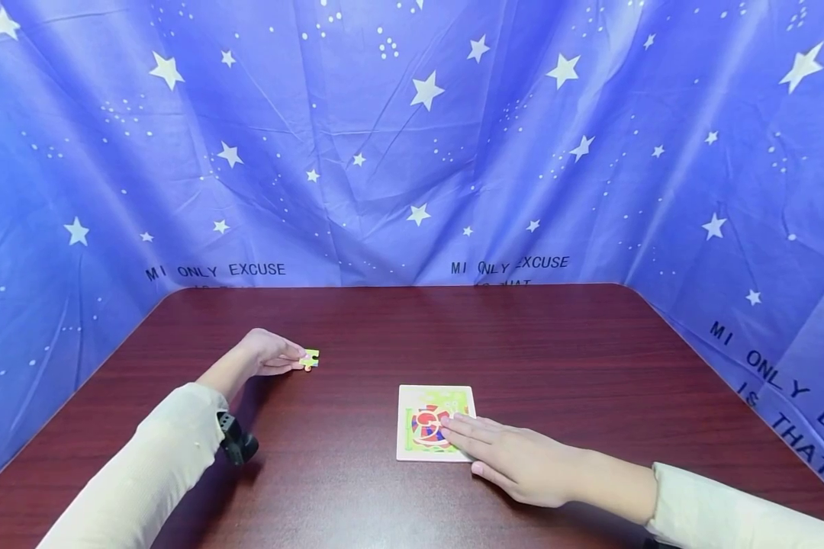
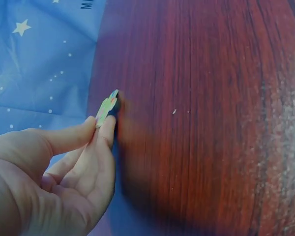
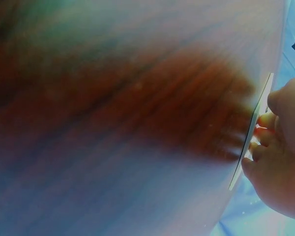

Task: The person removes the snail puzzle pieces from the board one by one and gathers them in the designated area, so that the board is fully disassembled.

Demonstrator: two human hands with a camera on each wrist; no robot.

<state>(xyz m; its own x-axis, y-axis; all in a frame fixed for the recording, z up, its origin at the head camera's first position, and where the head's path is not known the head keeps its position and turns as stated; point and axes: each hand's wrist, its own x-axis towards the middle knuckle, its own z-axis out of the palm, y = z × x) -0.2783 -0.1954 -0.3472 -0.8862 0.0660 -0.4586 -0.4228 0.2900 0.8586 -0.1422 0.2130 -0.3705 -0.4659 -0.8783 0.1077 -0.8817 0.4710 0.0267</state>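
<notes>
My left hand (image 1: 275, 353) pinches a small green jigsaw puzzle piece (image 1: 310, 357) between thumb and fingertips, over the left part of the table. The same piece (image 2: 106, 109) appears nearly edge-on in the left wrist view. Near the front middle lies a square puzzle board (image 1: 401, 427) with a pale border and a red, blue and green picture. Fairly straight fingers of my right hand (image 1: 522, 461) rest on the board's right side and cover part of the picture. In the right wrist view the board (image 3: 253, 123) shows as a thin edge beside the fingers.
A dark red-brown wooden table (image 1: 570, 366) spans the scene. Behind it and along both sides hangs a blue curtain (image 1: 357, 213) with white stars and black lettering. A black device (image 1: 236, 440) is worn on the left wrist.
</notes>
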